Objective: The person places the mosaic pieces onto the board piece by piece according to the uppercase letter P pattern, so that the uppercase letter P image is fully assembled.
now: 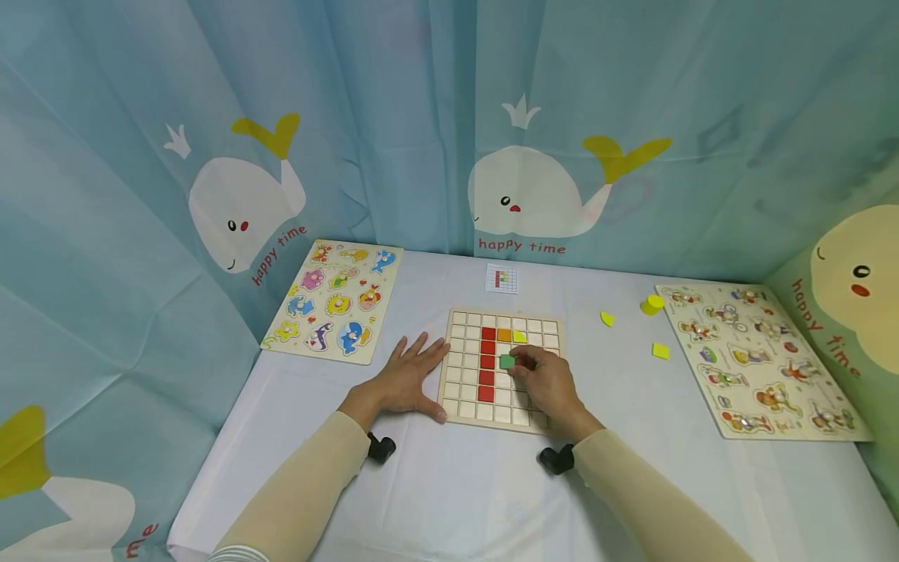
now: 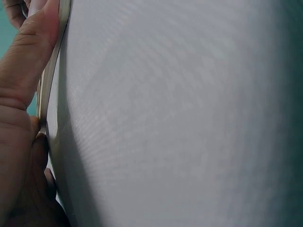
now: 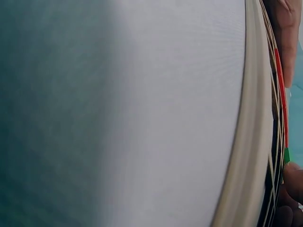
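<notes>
In the head view a wooden grid board lies on the white-covered table. Red square tiles form a column on it, with an orange tile and a yellow quarter-round tile beside the top one. My right hand pinches a green square tile over the grid, right of the red column; the right wrist view shows this green tile at its right border. Fingers spread, my left hand rests at the board's left edge, its thumb against the frame in the left wrist view.
Behind the board lies a small pattern card. To the right are a yellow quarter-round piece, a yellow square and a yellow cylinder. Picture puzzle boards lie at left and right. A whale-print curtain hangs behind.
</notes>
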`<control>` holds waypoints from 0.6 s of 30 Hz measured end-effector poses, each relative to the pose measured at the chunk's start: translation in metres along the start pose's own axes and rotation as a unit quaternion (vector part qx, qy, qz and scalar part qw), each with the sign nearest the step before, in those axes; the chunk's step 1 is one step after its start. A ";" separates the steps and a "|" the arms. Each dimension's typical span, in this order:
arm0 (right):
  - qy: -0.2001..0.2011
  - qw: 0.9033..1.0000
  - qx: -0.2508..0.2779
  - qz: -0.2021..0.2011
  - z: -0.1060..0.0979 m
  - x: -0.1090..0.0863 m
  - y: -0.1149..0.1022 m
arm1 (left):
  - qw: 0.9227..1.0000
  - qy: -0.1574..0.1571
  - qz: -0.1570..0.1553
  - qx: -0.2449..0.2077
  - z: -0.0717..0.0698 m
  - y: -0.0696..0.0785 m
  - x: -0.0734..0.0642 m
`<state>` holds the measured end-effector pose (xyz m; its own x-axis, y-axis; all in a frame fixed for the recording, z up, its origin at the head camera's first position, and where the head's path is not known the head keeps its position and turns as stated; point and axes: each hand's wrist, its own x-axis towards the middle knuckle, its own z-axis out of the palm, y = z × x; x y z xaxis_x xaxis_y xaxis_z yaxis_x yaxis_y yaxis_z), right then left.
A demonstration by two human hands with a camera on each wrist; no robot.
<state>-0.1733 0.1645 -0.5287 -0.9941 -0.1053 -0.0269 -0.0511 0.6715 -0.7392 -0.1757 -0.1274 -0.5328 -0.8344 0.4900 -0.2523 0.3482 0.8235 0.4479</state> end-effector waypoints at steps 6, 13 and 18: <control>-0.007 1.000 -0.007 -0.007 0.001 0.001 0.001 | 1.000 -0.001 0.002 0.001 0.000 -0.001 0.000; -0.017 1.000 -0.018 -0.014 0.000 0.002 0.001 | 1.000 0.000 0.006 -0.006 0.001 -0.002 0.000; -0.018 0.999 -0.025 -0.020 0.000 0.001 0.000 | 1.000 0.000 0.003 -0.005 0.001 -0.003 0.001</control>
<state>-0.1748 0.1644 -0.5288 -0.9870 -0.1590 -0.0231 -0.0965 0.7018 -0.7058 -0.1767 -0.1290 -0.5354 -0.8317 0.4959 -0.2498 0.3497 0.8172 0.4582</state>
